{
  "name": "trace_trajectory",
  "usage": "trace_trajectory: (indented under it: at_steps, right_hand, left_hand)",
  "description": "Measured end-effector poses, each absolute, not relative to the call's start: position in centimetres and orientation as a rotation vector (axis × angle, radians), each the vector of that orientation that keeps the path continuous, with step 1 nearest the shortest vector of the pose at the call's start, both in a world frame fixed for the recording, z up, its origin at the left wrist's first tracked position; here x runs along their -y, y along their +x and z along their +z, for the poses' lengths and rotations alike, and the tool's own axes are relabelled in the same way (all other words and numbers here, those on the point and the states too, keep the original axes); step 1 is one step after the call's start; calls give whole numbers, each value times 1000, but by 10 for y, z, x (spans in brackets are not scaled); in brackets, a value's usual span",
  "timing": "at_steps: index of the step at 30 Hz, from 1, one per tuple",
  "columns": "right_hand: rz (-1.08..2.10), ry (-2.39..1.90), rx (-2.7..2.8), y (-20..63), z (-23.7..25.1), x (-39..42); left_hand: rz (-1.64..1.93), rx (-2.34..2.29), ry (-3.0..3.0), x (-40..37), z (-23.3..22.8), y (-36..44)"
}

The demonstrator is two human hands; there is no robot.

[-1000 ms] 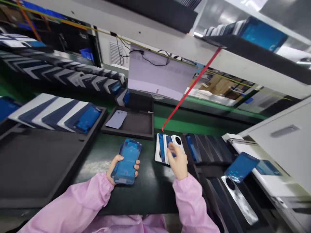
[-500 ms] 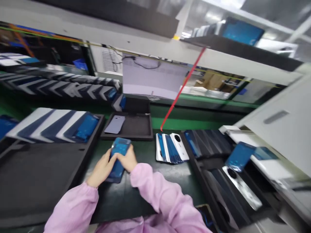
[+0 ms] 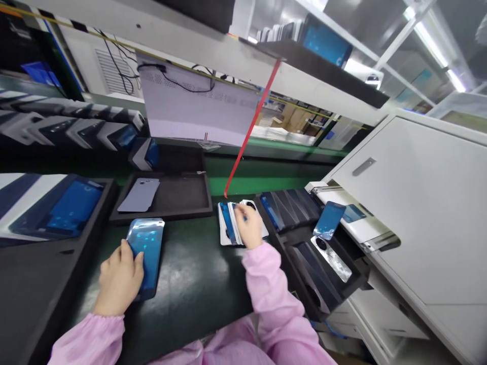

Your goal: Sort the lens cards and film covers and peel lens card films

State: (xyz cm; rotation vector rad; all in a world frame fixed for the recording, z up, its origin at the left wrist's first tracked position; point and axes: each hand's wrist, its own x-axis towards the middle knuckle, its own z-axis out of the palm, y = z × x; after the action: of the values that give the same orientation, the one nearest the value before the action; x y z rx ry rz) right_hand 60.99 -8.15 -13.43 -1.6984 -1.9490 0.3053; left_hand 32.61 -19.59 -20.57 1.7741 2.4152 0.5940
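Head view: two hands, two stations! The left hand (image 3: 119, 276) lies over the left side of a blue-filmed panel (image 3: 152, 248), thumb and fingers on its face; gripping or merely steadying, I cannot tell. The panel lies just right of that hand, stretching beyond its fingertips, above the dark worktop (image 3: 198, 274). Across to the right hand (image 3: 249, 223), fingers bent, right over the fanned stack (image 3: 233, 230) of white and blue pieces; it's blurred there, so whether anything is pinched I can't say. The step in hand, I'd judge, is fingering through that fan while the left minds its panel. A clean move from here would call for a fingertip pinch on one edge, neighbours undisturbed. Just right of the right hand, dark panels (image 3: 292, 209) overlap; beyond the left hand, a grey panel (image 3: 140, 195) sits in a shallow tray (image 3: 182, 192).
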Motion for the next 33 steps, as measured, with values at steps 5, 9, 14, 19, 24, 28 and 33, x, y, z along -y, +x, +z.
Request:
trace_trajectory:
  at_steps: [5,9,14,19,24,28,33]
  right_hand:
    - [259,-1962,2032,694,-146,51]
    - [224,-2014,2142,698,-160,45]
    - [161,-2078,2219,692,-155,45]
    - [68,-2160,2244,679,-149,47]
    - [-17,-2204,2250,676,-142,47]
    - [4,-2250,2280,678,-141,48]
    - [68,-2296,2291,670,-148,51]
  left_hand:
    - [685,-2460,1712,197,-197,330]
    - [824,-2495,1674,201,-188,338]
    - [1138,-2390,1769,207,-170,356]
    - [1323,-2194,1879,214,-145,376]
    - [1389,-1893,1917,223,-133,400]
    - [1238,-1622,1956,224,-137,420]
    - [1096,-1425,1972,223,-145,441]
